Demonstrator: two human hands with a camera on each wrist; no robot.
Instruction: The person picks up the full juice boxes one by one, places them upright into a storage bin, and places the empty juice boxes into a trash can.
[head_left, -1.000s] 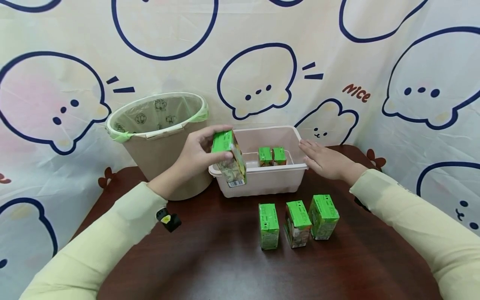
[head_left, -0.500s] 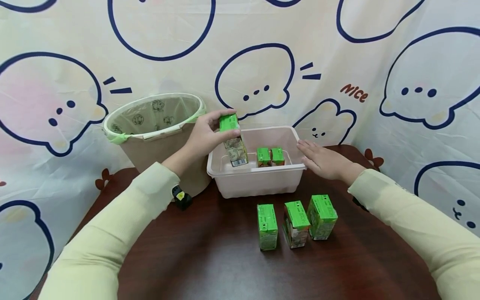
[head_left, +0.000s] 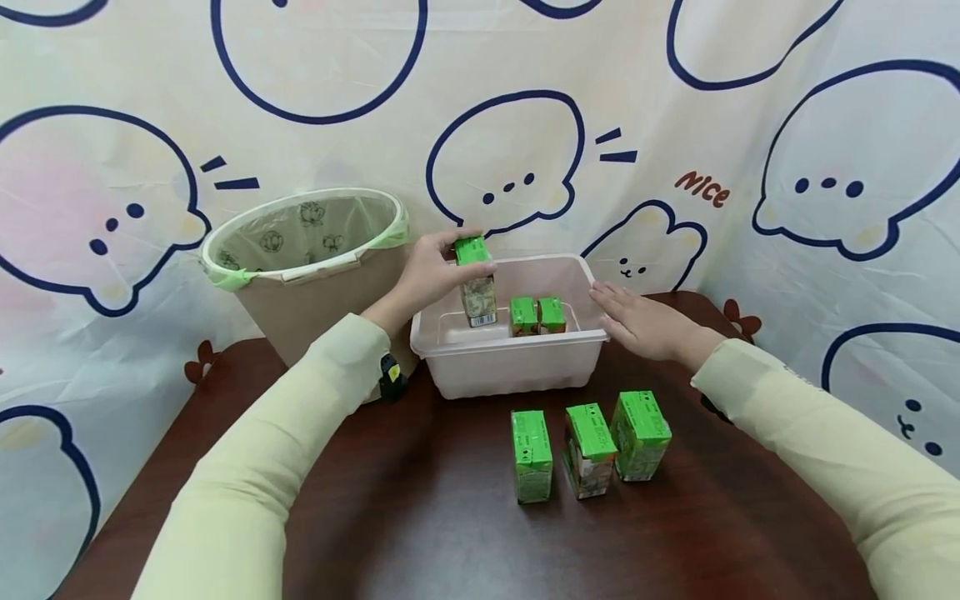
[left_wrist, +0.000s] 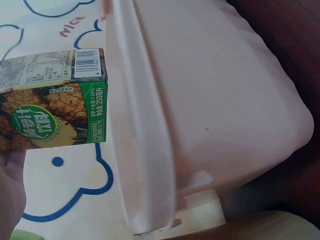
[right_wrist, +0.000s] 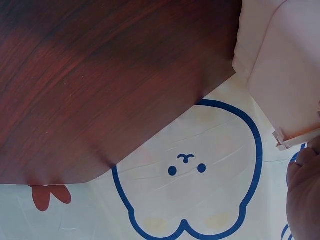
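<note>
Lowering the held carton [head_left: 479,296] straight down looks wisest: the left hand [head_left: 429,273] has its grip clamped on it over the tub [head_left: 517,367], mid-frame. Avoid bumping the two cartons [head_left: 523,315] inside; the right hand [head_left: 641,323], fingers straight, perhaps steadies the tub, contact being unclear.

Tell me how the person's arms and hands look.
The left sleeve and right sleeve are long and pale yellow. A black device with a yellow patch sits by the left cuff. The left hand and right hand are bare.
</note>
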